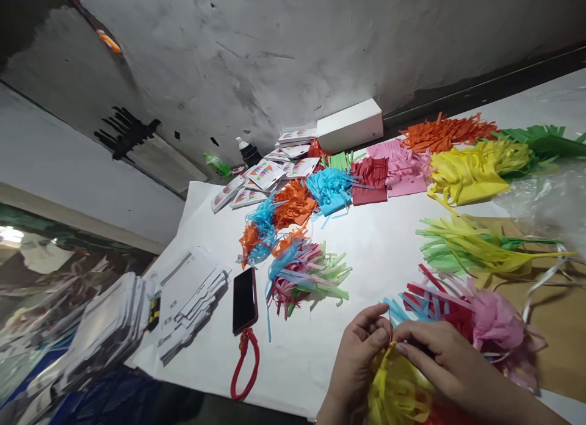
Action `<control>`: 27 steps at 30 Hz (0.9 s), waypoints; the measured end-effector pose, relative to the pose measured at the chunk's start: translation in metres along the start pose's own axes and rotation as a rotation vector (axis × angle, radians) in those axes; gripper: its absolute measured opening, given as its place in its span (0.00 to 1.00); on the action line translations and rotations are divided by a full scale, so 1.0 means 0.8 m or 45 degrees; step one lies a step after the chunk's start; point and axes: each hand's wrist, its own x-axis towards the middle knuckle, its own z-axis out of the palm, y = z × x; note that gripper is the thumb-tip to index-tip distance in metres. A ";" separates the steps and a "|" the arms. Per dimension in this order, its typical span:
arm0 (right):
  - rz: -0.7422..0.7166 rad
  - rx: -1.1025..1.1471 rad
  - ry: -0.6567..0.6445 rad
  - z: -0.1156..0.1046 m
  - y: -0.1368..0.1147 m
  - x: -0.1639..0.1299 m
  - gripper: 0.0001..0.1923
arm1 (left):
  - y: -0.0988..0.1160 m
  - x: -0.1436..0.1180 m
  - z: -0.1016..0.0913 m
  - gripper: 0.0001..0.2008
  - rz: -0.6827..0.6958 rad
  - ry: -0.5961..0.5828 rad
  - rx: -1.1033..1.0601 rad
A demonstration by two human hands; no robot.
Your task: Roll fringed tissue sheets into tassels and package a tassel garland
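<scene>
Across the white paper-covered table (366,254), the largest things are the flat stacks of fringed coloured paper along the far edge: an orange stack (446,132), a green one (544,139), a yellow one (471,171), then pink (400,165), red (370,181) and light blue (329,190) sheets, all slit into thin soft strips at one side. Nearer lies a loose spread of yellow and green strips (476,248) on brown card, and a row of rolled tassels in pink and red (485,315). A mixed bundle of blue, pink and green fringe (304,272) sits mid-table, with smaller orange and blue tassels (263,232) behind it. A white box (350,124) stands by the wall beside printed cards (270,174). Stacked white packets (190,303) lie at the left edge, just beside a dark glossy phone (244,300) with a red cord loop (245,367).

At the near edge, the left hand (359,358) curls with thumb and forefinger pressed together, pinching the top of a yellow tassel (396,391) of crinkled paper strips. The right hand (444,361) lies over the same tassel, fingers bent and closed down on it, fingertips meeting the left hand's.
</scene>
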 end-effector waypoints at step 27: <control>0.126 0.144 0.022 0.005 0.007 0.004 0.18 | -0.012 -0.023 -0.010 0.07 0.620 0.072 0.580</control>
